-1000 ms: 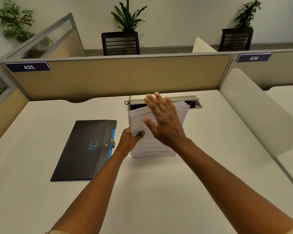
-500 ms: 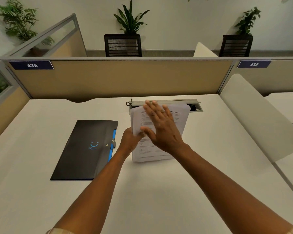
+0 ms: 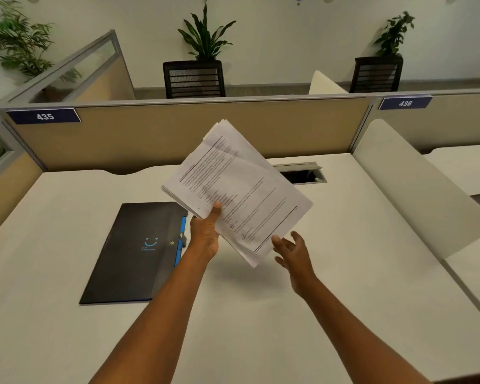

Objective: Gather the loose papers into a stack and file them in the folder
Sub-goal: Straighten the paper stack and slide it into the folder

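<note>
My left hand (image 3: 205,234) grips a stack of printed white papers (image 3: 239,187) by its lower left edge, thumb on top, and holds it tilted in the air above the desk. My right hand (image 3: 293,252) hovers just under the stack's lower right corner, fingers spread, holding nothing. A black folder (image 3: 133,253) with a blue smile logo and a blue strap lies shut and flat on the white desk (image 3: 53,328), left of my left wrist.
A tan partition (image 3: 150,137) closes the back of the desk. A cable hatch (image 3: 302,173) is open behind the papers. A white curved divider (image 3: 416,189) borders the right side. Chairs and plants stand beyond the partition.
The stack was upright on its edge on the desk with my right hand flat against it. Now my left hand has lifted it, tilted, and my right hand has dropped away below it.
</note>
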Demonstrator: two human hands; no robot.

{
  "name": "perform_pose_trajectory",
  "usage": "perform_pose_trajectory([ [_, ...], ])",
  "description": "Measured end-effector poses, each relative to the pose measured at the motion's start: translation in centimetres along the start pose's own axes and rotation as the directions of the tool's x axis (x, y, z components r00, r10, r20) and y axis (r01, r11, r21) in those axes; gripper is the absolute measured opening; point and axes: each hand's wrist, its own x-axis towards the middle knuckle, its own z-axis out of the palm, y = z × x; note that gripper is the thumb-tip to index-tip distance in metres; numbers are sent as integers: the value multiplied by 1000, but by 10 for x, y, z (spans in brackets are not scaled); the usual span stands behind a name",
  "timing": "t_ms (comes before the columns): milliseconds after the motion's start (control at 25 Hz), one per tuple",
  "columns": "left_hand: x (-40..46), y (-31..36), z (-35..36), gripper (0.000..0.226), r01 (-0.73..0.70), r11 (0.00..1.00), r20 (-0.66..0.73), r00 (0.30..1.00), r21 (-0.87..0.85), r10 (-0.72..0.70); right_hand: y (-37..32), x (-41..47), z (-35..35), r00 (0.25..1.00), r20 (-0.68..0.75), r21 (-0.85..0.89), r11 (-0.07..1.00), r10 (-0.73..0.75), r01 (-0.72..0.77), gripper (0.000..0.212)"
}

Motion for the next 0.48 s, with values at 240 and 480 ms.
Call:
perform_pose_trajectory([
  [240, -15, -9, 7, 50, 61, 998, 75, 995, 0, -60, -30, 12, -1, 964, 32, 162, 953, -264, 255, 41],
  [480, 1, 44, -21, 36, -27, 984, 172, 985, 174, -4, -58, 24, -40, 915, 67, -15, 917, -398, 400, 29],
])
